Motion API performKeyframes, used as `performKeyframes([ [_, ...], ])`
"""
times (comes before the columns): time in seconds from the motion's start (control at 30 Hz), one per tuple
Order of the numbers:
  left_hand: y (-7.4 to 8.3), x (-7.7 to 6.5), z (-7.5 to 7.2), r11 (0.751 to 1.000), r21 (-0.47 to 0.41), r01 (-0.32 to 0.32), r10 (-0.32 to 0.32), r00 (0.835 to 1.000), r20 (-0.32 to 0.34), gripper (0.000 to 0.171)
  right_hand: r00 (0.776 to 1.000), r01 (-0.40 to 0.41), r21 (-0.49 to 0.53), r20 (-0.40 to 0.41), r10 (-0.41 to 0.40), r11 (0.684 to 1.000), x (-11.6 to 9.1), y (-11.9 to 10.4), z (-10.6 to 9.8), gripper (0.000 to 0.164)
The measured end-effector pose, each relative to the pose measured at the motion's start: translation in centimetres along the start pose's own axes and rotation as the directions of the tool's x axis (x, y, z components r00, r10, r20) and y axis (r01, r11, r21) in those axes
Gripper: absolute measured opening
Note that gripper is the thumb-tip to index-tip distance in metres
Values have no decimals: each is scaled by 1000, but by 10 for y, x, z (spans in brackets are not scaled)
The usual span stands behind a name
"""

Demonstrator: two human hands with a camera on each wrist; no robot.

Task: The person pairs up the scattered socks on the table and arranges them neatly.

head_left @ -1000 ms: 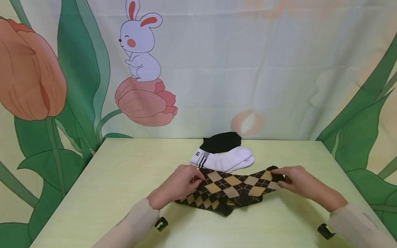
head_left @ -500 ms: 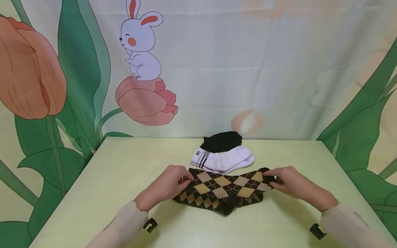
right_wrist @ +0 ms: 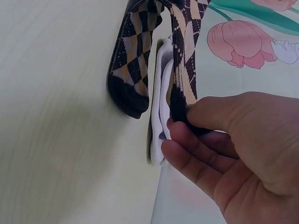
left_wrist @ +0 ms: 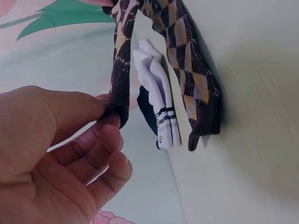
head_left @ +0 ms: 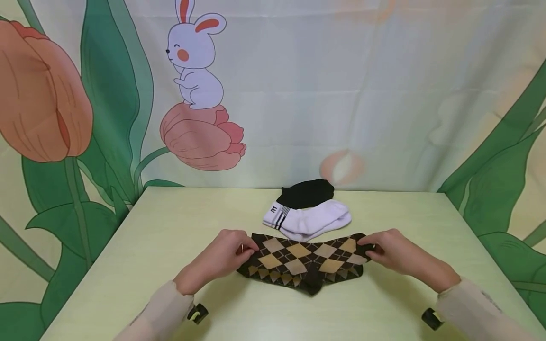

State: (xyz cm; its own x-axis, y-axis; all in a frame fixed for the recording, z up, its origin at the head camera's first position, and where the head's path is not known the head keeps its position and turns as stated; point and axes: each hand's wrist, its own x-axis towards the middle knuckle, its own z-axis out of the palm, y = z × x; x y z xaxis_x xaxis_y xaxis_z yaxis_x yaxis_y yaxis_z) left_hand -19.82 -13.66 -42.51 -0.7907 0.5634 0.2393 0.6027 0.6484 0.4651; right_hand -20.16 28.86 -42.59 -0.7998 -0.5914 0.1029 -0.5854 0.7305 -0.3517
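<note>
An argyle sock in black, tan and beige stretches sideways between both hands. My left hand pinches its dark ribbed cuff between thumb and fingers, and my right hand pinches the black toe end. In the left wrist view the held sock hangs clear of the table. Below it lies a second argyle sock of the same pattern, largely covered by the held one in the head view. Its black toe shows in the right wrist view.
Just behind the argyle pair lie white socks with black stripes at the cuff. A black sock bundle sits behind those, near the far edge of the pale table. A printed curtain hangs at the back.
Both hands have moved left and slightly lower with the held argyle sock, which now overlaps the second sock more squarely. The white and black socks stay put.
</note>
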Motion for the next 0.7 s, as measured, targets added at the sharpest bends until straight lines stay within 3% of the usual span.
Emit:
performKeyframes([
  [0.7, -3, -9, 6, 999, -49, 15, -13, 999, 45, 14, 999, -9, 10, 51, 9, 1000, -2, -2, 3, 24],
])
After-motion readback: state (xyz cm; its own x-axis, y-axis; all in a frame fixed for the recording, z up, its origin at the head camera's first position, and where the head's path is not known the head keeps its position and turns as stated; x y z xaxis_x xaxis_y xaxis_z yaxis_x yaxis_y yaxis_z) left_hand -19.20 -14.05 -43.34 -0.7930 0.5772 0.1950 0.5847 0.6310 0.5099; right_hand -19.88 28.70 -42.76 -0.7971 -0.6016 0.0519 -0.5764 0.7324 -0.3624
